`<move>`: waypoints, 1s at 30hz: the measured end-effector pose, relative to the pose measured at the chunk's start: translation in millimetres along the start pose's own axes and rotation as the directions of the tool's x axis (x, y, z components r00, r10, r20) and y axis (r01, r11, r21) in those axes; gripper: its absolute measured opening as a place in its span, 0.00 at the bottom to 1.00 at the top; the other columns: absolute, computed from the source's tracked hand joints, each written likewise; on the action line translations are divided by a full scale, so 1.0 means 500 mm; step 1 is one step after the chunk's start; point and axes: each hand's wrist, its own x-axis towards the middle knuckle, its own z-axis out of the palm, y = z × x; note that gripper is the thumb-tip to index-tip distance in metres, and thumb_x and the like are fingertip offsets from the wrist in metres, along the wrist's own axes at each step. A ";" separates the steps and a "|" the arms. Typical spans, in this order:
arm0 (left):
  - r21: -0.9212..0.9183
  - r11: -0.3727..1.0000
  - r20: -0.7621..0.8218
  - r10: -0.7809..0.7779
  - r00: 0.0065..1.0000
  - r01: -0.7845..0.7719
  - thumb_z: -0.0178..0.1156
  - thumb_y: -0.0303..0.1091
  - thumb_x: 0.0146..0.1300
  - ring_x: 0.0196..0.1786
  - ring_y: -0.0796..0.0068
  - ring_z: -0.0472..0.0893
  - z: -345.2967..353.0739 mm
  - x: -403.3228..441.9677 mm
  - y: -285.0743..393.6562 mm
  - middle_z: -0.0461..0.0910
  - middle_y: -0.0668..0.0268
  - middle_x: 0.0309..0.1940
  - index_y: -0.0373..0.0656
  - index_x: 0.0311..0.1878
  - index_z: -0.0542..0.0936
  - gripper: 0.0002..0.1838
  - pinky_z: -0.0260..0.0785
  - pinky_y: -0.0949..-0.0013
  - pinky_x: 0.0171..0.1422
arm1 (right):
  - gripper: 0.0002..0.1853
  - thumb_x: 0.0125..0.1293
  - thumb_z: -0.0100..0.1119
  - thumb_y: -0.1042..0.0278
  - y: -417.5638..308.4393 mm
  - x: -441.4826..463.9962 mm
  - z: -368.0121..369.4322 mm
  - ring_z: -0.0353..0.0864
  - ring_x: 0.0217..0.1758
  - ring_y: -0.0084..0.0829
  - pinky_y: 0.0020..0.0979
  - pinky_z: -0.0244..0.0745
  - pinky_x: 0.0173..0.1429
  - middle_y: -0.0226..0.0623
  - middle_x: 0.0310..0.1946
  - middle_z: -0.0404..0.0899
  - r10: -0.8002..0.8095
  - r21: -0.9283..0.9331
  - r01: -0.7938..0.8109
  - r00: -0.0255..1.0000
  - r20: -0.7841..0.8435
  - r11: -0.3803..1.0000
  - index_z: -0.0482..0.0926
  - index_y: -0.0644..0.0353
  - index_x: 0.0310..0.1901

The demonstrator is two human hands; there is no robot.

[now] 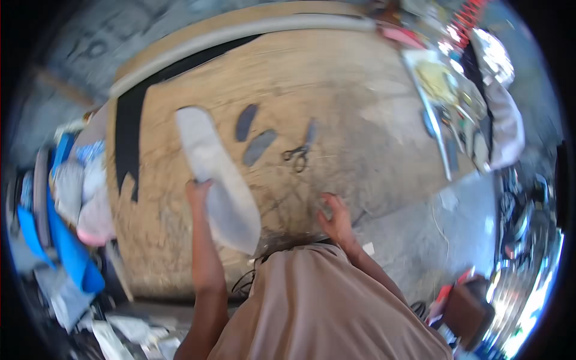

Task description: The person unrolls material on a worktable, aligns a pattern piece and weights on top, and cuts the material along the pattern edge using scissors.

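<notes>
My left hand point(199, 191) grips the left edge of a long white sheet piece point(222, 174) with rounded ends, which slants across the wooden table point(348, 78). Its fingertips are partly out of sight at the sheet's edge. My right hand point(336, 217) is at the table's front edge, fingers apart and curved, holding nothing. Scissors point(301, 153) with dark handles lie on the wood beyond it. Two dark grey oval pieces point(246, 122) point(260, 147) rest between the sheet and the scissors.
A white roll point(240, 31) and black material point(128, 144) border the table's far and left sides. Tools and a yellow item point(437, 81) crowd the right corner. Fabric and blue sheets point(66, 234) are piled at left. A brown stool-like object point(467, 315) stands at lower right.
</notes>
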 end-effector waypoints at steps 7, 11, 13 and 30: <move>-0.340 0.836 0.394 0.543 0.741 -0.431 0.74 0.22 0.54 0.30 0.83 0.76 -0.089 -0.362 0.498 0.82 0.70 0.25 0.35 0.34 0.86 0.06 0.69 0.72 0.35 | 0.32 0.55 0.74 0.67 -0.130 -0.005 -0.189 0.82 0.57 0.49 0.43 0.79 0.60 0.47 0.57 0.80 -0.150 0.000 0.152 0.980 -0.129 0.988 0.78 0.55 0.64; -0.510 0.582 0.451 0.808 0.379 -0.634 0.78 0.24 0.48 0.31 0.64 0.80 -0.026 -0.592 0.716 0.81 0.60 0.28 0.37 0.38 0.88 0.12 0.73 0.63 0.38 | 0.32 0.51 0.72 0.69 -0.167 0.021 -0.338 0.84 0.53 0.51 0.44 0.79 0.55 0.50 0.51 0.82 -0.332 -0.091 0.324 0.938 -0.094 0.942 0.80 0.54 0.61; -0.566 0.398 0.321 0.913 0.251 -0.722 0.80 0.27 0.47 0.44 0.59 0.84 0.052 -0.653 0.767 0.86 0.58 0.40 0.40 0.45 0.89 0.19 0.76 0.60 0.48 | 0.30 0.49 0.69 0.72 -0.095 0.005 -0.418 0.84 0.48 0.52 0.45 0.80 0.50 0.51 0.44 0.84 -0.235 -0.090 0.236 0.972 0.023 0.968 0.82 0.53 0.59; -0.236 0.770 0.588 0.599 0.544 -0.592 0.74 0.26 0.55 0.62 0.55 0.82 0.476 -0.841 0.969 0.84 0.52 0.58 0.36 0.57 0.84 0.24 0.72 0.60 0.68 | 0.19 0.61 0.63 0.71 0.658 0.160 -1.638 0.89 0.46 0.48 0.43 0.83 0.52 0.45 0.43 0.89 -0.193 -0.688 -0.453 0.739 -0.646 0.568 0.90 0.43 0.52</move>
